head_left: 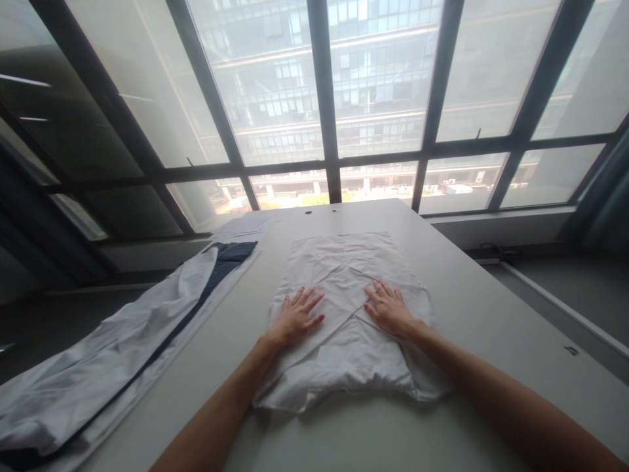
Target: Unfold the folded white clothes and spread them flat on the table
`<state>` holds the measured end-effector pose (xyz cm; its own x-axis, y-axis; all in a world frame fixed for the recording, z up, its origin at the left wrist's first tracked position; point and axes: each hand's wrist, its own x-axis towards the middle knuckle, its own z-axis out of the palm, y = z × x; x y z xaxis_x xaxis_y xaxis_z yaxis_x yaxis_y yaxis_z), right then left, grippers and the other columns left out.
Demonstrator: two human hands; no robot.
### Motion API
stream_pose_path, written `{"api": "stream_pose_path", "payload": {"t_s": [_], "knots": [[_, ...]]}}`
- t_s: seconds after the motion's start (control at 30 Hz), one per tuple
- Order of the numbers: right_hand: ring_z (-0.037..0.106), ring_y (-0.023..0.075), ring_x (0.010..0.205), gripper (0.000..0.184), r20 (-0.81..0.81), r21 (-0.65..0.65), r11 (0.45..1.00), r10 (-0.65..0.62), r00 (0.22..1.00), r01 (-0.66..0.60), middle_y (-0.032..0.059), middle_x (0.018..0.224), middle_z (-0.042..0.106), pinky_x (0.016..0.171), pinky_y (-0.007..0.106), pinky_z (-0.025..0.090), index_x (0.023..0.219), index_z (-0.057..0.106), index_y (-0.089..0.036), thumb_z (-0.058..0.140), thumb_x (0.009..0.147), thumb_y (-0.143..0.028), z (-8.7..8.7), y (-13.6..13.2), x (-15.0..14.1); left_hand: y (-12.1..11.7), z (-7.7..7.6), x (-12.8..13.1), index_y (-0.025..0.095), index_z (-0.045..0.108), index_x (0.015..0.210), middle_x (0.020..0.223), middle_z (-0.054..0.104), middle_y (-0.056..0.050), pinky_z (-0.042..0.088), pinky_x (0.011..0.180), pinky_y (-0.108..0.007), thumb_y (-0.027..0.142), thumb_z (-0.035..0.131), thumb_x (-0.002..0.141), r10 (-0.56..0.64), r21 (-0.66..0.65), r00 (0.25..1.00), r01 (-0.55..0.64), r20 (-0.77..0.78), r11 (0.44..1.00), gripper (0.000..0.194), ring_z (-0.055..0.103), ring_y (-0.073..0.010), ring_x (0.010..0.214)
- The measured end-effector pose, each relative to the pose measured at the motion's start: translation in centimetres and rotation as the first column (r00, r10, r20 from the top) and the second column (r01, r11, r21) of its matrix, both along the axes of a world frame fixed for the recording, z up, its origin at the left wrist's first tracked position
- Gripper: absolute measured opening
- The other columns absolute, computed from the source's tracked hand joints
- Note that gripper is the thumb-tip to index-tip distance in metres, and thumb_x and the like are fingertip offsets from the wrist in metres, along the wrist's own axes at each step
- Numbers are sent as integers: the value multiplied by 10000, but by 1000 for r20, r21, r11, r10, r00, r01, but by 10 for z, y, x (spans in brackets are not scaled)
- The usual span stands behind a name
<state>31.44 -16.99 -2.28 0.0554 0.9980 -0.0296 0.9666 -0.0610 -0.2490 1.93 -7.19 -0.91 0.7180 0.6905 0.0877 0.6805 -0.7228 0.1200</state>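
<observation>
A white cloth garment [351, 347], folded into a rough rectangle with creases across it, lies in front of me. Its kind I cannot make out. On its left side rests my left hand [296, 316], palm down with fingers spread. My right hand [388, 307] lies flat on the right side, its fingers also apart. Neither hand grips the fabric. The near edge of the cloth is bunched and wrinkled, while its far edge lies fairly flat.
The white table [491, 354] runs toward large dark-framed windows [328, 98]. Along its left edge lie white garments [122, 341] with a dark navy cloth [230, 259] among them. A small dark fitting [571, 351] sits in the tabletop at right.
</observation>
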Motion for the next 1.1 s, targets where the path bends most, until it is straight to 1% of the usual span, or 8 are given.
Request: {"api": "stream_pose_path", "payload": {"t_s": [0.2,0.33,0.47,0.63,0.8,0.9,1.0,1.1], "knots": [[-1,326,1552,662,24,-40,999,20,1000,-19,126,1695,57,1177,652,18,1615,212,-222,224,1027,-524,-4,0,3,1,-2,1,322,406,1542,1637,313,-69,208,1170,-671,546,406,1014,-5,-18,1000,5,25,1000,573,222,-347,1521],[5,317,1553,668,33,-25,1000,19,999,-18,119,1695,60,1179,646,12,1618,199,-235,212,1024,-540,-7,3,6,2,-1,4,293,456,1505,1607,379,-70,224,1183,-651,411,459,1002,43,59,995,-49,91,997,516,268,-328,1508],[16,309,1553,661,45,-35,999,0,999,1,104,1697,58,1169,665,19,1620,177,-259,209,1024,-542,-5,14,13,-2,10,9,280,510,1457,1539,479,-72,263,1200,-587,264,463,974,81,154,980,-110,182,982,486,374,-297,1459],[28,303,1553,649,65,-45,998,-45,997,48,100,1698,76,1164,676,41,1618,177,-265,216,1026,-527,-1,38,31,-10,20,10,244,546,1423,1524,494,-95,259,1203,-573,327,459,997,45,139,982,-71,181,988,443,388,-292,1451],[83,296,1549,617,45,-37,999,-33,998,35,103,1694,112,1167,669,66,1606,226,-252,259,1035,-483,4,61,48,-7,3,7,238,460,1505,1600,384,-113,228,1190,-613,436,408,1031,16,13,996,-17,90,1000,516,288,-317,1501],[174,307,1525,574,25,65,997,-48,999,47,133,1661,237,1181,609,131,1549,375,-214,373,1015,-425,10,59,48,-2,-8,6,250,436,1528,1626,324,-126,209,1180,-638,466,374,1039,11,-21,999,-11,30,1000,538,250,-338,1513],[411,268,1389,438,-23,218,975,-32,999,36,147,1484,508,1140,431,293,1373,580,-182,438,988,-337,19,43,38,0,-12,6,263,435,1532,1629,318,-124,204,1183,-635,464,362,1042,8,-3,1000,-8,17,1000,535,244,-337,1515],[619,227,1081,344,-111,164,986,33,993,-14,119,1193,678,943,321,435,1134,696,-186,454,985,-380,28,22,24,0,-13,6,269,450,1524,1627,325,-116,212,1183,-634,456,375,1037,14,4,1000,-14,22,1000,527,255,-342,1511]]}}
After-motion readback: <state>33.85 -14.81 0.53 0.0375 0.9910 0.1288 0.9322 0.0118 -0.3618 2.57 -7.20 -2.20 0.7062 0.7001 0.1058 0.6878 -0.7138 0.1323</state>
